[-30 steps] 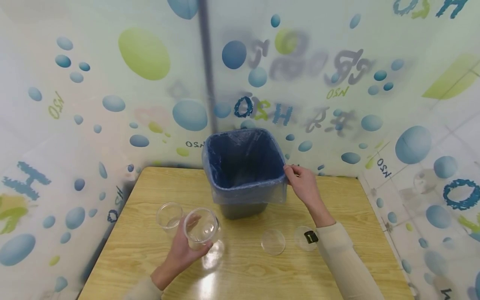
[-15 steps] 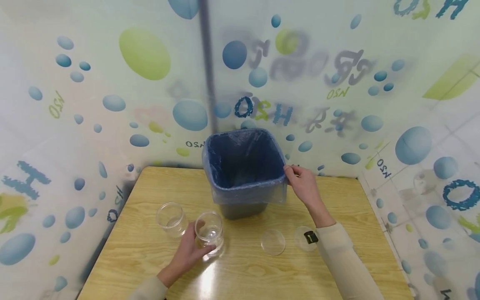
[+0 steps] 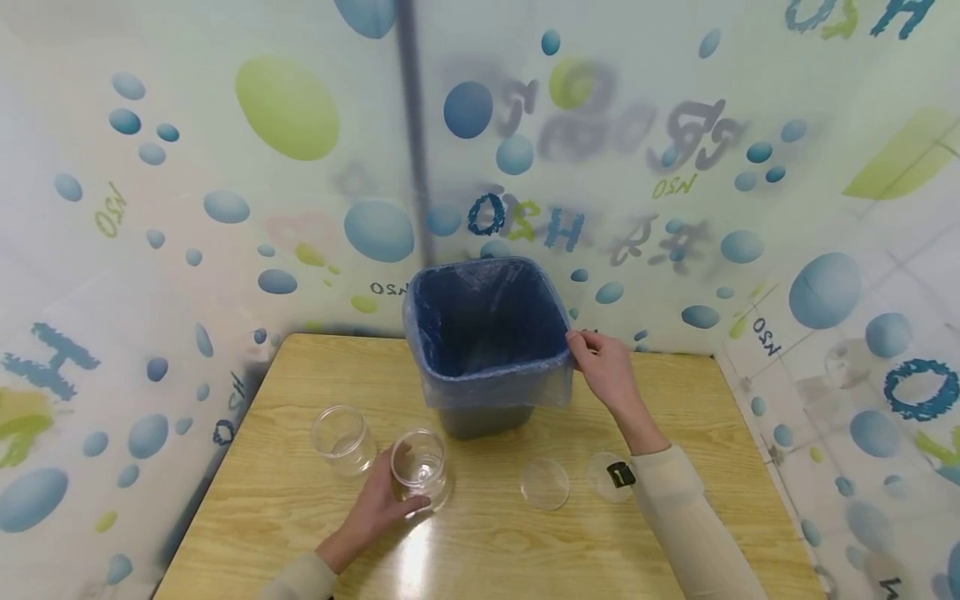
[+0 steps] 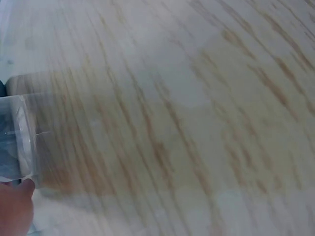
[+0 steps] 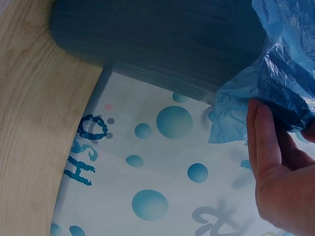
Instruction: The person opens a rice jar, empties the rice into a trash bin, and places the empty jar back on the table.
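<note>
L hand fingers curled round a clear jar, upright on the table nr the front-left; 2nd jar just beside, further left. R hand pinches the blue liner at the bin's right rim; bin at back edge, centre. Two clear lids lie flat nr the R sleeve, front-right.

We're looking at a light wooden table tucked into a corner, with walls covered in glossy sheeting printed with blue and green bubbles and H2O lettering.
</note>
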`<state>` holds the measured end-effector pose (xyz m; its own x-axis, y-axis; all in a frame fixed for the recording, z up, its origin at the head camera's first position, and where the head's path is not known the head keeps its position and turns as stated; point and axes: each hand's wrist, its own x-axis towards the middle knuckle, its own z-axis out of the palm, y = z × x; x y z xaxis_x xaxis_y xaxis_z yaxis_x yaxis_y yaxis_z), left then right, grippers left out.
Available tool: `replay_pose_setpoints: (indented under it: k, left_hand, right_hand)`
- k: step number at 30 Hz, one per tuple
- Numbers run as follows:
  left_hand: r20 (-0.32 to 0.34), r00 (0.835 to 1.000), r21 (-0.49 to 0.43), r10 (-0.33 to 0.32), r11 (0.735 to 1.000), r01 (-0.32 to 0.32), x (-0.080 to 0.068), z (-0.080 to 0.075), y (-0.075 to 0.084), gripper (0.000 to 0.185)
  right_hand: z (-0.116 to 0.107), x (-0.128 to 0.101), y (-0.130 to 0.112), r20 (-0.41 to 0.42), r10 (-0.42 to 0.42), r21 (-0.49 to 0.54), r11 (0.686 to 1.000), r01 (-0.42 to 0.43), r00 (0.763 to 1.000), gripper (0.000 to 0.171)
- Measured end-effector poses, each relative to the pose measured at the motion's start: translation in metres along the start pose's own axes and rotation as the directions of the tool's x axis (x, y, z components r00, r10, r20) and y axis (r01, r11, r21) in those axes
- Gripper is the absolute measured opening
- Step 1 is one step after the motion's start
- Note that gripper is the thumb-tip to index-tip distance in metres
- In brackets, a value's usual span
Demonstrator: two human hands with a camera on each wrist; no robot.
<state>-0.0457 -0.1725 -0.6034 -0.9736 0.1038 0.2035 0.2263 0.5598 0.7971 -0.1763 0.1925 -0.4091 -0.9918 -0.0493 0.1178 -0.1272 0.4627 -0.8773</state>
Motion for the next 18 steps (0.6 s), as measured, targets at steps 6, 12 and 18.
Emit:
replay_pose_setpoints:
  k: [6,12,18]
  left_hand:
    - [0.005,0.999,0.041,0.042,0.998,-0.042,-0.001,-0.004,0.001,0.129]
    - [-0.067,0.991,0.005,0.119,0.993,-0.119,-0.005,-0.012,0.015,0.121]
    - [-0.112,0.972,0.05,0.208,0.978,-0.204,-0.005,-0.027,0.034,0.105]
  right_hand:
    - [0.0,0.0,-0.001,-0.006,-0.002,-0.001,1.0,0.002,1.0,0.044]
    - [0.0,0.0,0.0,-0.006,-0.002,0.0,1.0,0.002,1.0,0.044]
    - [0.0,0.001,0.002,0.001,0.004,0.013,1.0,-0.004,1.0,0.045]
